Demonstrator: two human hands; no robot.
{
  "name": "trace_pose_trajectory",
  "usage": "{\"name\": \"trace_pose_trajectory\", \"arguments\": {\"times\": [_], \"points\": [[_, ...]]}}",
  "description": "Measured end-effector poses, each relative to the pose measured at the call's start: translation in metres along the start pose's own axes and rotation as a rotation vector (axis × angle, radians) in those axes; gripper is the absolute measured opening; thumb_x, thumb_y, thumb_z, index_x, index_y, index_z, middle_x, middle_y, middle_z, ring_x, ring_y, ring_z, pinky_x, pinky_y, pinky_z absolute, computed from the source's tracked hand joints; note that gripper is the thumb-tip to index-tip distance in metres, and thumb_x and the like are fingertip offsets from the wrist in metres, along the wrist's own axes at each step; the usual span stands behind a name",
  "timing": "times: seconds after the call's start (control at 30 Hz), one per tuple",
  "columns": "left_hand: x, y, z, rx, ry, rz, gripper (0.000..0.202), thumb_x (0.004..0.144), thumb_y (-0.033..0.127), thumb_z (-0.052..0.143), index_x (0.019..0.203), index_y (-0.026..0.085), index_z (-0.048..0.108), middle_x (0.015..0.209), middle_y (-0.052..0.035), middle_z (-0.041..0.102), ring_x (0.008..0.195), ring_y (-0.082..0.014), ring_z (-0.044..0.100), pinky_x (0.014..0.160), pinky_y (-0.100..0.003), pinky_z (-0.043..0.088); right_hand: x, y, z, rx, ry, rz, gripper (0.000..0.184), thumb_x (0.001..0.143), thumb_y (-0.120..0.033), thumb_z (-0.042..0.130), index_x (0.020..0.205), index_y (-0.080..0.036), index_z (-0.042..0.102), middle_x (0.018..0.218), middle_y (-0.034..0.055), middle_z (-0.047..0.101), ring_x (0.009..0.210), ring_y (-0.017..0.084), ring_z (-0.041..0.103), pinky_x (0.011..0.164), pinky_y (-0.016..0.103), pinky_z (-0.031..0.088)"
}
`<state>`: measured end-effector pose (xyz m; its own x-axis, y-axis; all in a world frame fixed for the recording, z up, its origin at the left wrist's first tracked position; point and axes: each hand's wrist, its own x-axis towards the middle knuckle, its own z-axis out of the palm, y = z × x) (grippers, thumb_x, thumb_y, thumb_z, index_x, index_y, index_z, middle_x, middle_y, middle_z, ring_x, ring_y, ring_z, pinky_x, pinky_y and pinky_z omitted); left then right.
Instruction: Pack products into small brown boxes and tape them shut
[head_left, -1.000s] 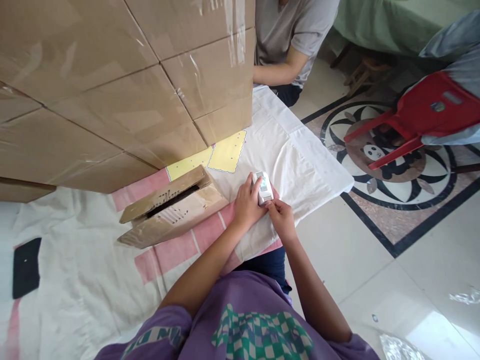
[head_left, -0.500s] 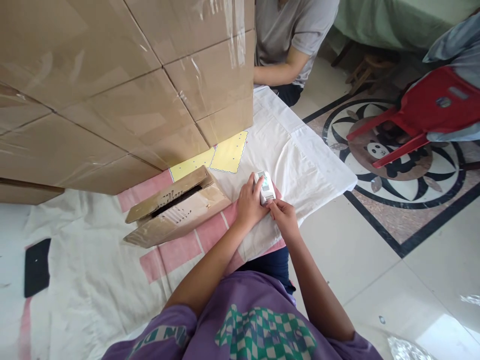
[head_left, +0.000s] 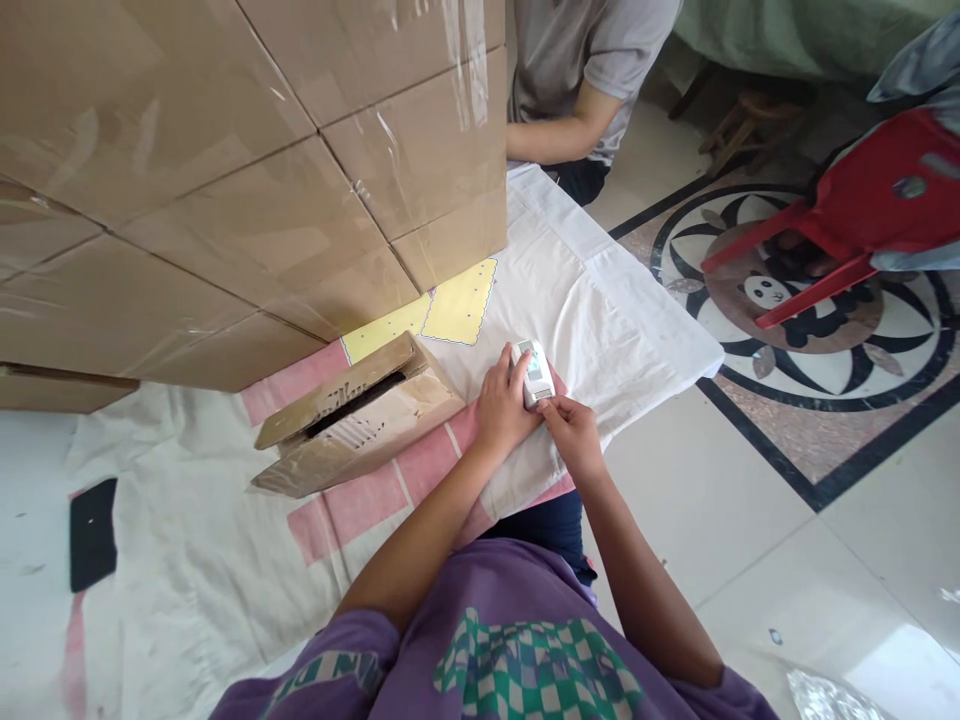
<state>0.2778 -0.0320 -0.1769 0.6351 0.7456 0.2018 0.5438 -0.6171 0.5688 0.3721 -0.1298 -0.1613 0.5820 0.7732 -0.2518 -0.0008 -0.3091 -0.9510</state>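
Observation:
Both my hands hold a small white box (head_left: 534, 372) with a green and grey picture on its face, just above the white cloth (head_left: 600, 310) on the table. My left hand (head_left: 502, 405) wraps round the box's left side with its fingers closed. My right hand (head_left: 574, 432) pinches the box's near end between thumb and fingers. A flat brown cardboard carton (head_left: 352, 415), its flap slightly ajar, lies on the cloth just left of my left hand.
A tall stack of taped cardboard boxes (head_left: 247, 160) fills the left and back. A yellow sheet (head_left: 457, 302) lies under its corner. A black phone (head_left: 92, 533) lies far left. Another person in a grey shirt (head_left: 577, 70) sits at the table's far end. A red plastic chair (head_left: 862, 215) stands on the patterned floor.
My hands and the small box have barely moved; the view has drifted slightly. The grip on the box looks the same.

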Motion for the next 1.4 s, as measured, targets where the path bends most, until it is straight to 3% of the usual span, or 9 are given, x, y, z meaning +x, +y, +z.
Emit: {"name": "trace_pose_trajectory", "arguments": {"times": [0.13,0.5,0.67,0.87,1.13,1.2,1.27,1.33,1.4], "points": [[-0.001,-0.001,0.0,0.015,-0.002,0.024,0.084,0.083,0.034,0.069,0.154,0.022,0.026,0.165,-0.0189,0.021,0.144,-0.0358,0.039,0.114,-0.049,0.039,0.0,0.003,0.0,-0.06,-0.002,-0.035,0.029,0.087,-0.042,0.06,0.071,-0.019,0.068,0.061,0.0012,0.059,0.06,0.017,0.05,0.059,0.029,0.035],[-0.004,-0.002,-0.002,-0.171,0.094,0.104,0.089,0.082,0.034,0.073,0.155,0.021,0.023,0.163,-0.0213,0.025,0.148,-0.0359,0.033,0.116,-0.051,0.037,-0.023,-0.002,0.0,0.054,-0.065,-0.133,0.031,0.092,-0.048,0.058,0.085,-0.019,0.068,0.062,-0.003,0.05,0.057,0.013,0.041,0.056,0.028,0.033],[-0.042,0.014,-0.035,-0.554,0.169,0.096,0.044,0.099,0.026,0.052,0.142,0.026,0.046,0.137,-0.012,0.057,0.128,-0.025,0.055,0.108,-0.043,0.045,-0.045,-0.007,0.0,0.227,-0.085,-0.16,0.025,0.093,-0.042,0.059,0.098,-0.02,0.07,0.058,-0.0051,0.045,0.055,0.013,0.04,0.054,0.027,0.033],[-0.078,0.024,-0.084,-0.678,0.014,-0.031,0.015,0.098,0.03,0.059,0.107,0.023,0.069,0.101,-0.0055,0.068,0.096,-0.019,0.064,0.081,-0.03,0.051,-0.066,-0.035,0.01,0.122,-0.276,-0.283,0.022,0.096,-0.036,0.057,0.096,-0.02,0.071,0.068,-0.0015,0.058,0.058,0.013,0.048,0.057,0.027,0.037],[-0.112,0.004,-0.122,-0.392,0.473,0.051,0.011,0.093,0.018,0.066,0.084,0.022,0.07,0.078,0.0008,0.065,0.076,-0.0145,0.059,0.074,-0.029,0.047,-0.074,-0.053,0.045,-0.098,-0.423,-0.381,0.021,0.097,-0.031,0.052,0.11,-0.019,0.064,0.059,-0.0058,0.05,0.052,0.013,0.046,0.051,0.026,0.037],[-0.121,0.0,-0.137,-0.38,0.597,0.051,0.01,0.091,0.015,0.066,0.086,0.022,0.07,0.078,0.0013,0.065,0.074,-0.0139,0.059,0.07,-0.028,0.046,-0.067,-0.067,0.053,-0.201,-0.284,-0.55,0.027,0.095,-0.027,0.052,0.12,-0.02,0.061,0.071,-0.0013,0.062,0.064,0.017,0.058,0.062,0.03,0.048],[-0.126,-0.005,-0.157,-0.363,0.681,0.049,0.009,0.09,0.014,0.067,0.086,0.022,0.07,0.077,0.0018,0.064,0.072,-0.0133,0.059,0.067,-0.026,0.046,-0.054,-0.088,0.061,-0.335,-0.143,-0.792,0.035,0.096,-0.026,0.05,0.129,-0.021,0.059,0.107,0.0087,0.071,0.1,0.025,0.066,0.087,0.04,0.052],[-0.128,-0.01,-0.177,-0.336,0.698,0.017,0.008,0.089,0.016,0.068,0.085,0.022,0.07,0.077,0.0017,0.064,0.072,-0.013,0.059,0.066,-0.026,0.045,-0.038,-0.112,0.073,-0.514,-0.098,-0.991,0.041,0.099,-0.026,0.047,0.139,-0.023,0.055,0.141,0.0111,0.06,0.136,0.03,0.049,0.109,0.05,0.042],[-0.125,-0.015,-0.197,-0.32,0.677,-0.056,0.008,0.09,0.019,0.068,0.084,0.022,0.071,0.078,0.001,0.064,0.074,-0.0134,0.059,0.067,-0.026,0.044,-0.021,-0.13,0.089,-0.707,-0.127,-1.077,0.044,0.101,-0.027,0.044,0.144,-0.025,0.053,0.155,0.0073,0.048,0.149,0.031,0.033,0.117,0.054,0.032]]}}
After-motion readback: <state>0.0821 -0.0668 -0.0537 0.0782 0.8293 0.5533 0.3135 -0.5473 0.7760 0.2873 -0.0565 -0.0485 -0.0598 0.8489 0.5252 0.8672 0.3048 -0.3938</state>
